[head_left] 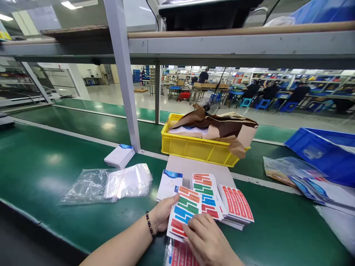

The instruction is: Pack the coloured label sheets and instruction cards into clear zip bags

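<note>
My left hand point(163, 214) grips the left edge of some sticker sheets point(185, 207) with orange, green, blue and red shapes, thumb on top. My right hand point(208, 238) is closed at their lower right edge, its fingers bent over the sheet. Beneath them, partly hidden, lies a clear bag with a red-striped sheet point(180, 255). Just beyond are a stack of matching coloured sheets point(206, 192), a stack of red label sheets point(238, 203) and a pile of white-and-blue booklets point(169, 183).
Clear plastic bags point(111, 184) and another booklet stack point(119, 156) lie left on the green bench point(41, 159). Behind stands a yellow crate point(194, 147) with torn brown paper. At right are a blue bin point(327, 155) and bagged papers point(313, 184). A post point(124, 81) rises ahead.
</note>
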`<state>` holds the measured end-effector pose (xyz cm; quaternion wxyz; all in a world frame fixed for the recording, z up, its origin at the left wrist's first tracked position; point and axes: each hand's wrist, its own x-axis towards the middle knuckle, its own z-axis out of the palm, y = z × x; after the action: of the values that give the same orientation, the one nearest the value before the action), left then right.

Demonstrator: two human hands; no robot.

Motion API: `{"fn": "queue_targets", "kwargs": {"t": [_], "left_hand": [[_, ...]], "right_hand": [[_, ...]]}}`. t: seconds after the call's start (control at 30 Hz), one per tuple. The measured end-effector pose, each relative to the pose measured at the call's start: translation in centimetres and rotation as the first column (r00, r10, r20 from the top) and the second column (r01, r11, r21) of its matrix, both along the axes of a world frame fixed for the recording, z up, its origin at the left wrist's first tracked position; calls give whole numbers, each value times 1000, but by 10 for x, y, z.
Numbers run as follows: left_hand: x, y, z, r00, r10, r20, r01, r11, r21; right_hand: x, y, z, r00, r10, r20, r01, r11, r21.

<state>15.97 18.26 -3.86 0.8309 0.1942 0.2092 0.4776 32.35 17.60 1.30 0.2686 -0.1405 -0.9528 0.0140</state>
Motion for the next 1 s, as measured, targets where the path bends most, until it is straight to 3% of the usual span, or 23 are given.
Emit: {"fn": "queue_targets", "kwargs": {"t": [0.1,0.13,0.2,0.23,0.3,0.4,0.5,0.73,1.0], "left_hand": [[0,-2,-5,998,10,-58,-12,1000,-25],[-1,-3,-7,998,0,-61,-2,999,-43],[-1,-5,-10,998,-25,-57,21,997,-76],[0,-5,-11,998,-31,-57,26,996,-86],[1,-7,-12,998,-30,-60,24,995,-95],[3,-8,-11,998,-30,-64,24,995,-92],[4,-9,-9,998,-23,-64,19,998,-66],[2,-11,-8,998,-27,-64,22,997,-69],[2,-10,-10,996,-60,-63,54,995,-86]], "right_hand": [[25,19,2,998,2,-57,-9,992,-124],[41,31,2,990,-76,-119,60,989,-133],[74,57,-3,898,-388,-207,364,920,-147],[90,69,-7,838,-511,-190,492,859,-140],[113,86,-16,788,-615,-28,605,781,-153],[124,93,-24,754,-610,243,654,732,-193],[118,88,-23,717,-593,366,685,697,-213],[120,86,-16,716,-559,419,683,685,-254],[133,89,-21,767,-514,383,633,706,-319]]}}
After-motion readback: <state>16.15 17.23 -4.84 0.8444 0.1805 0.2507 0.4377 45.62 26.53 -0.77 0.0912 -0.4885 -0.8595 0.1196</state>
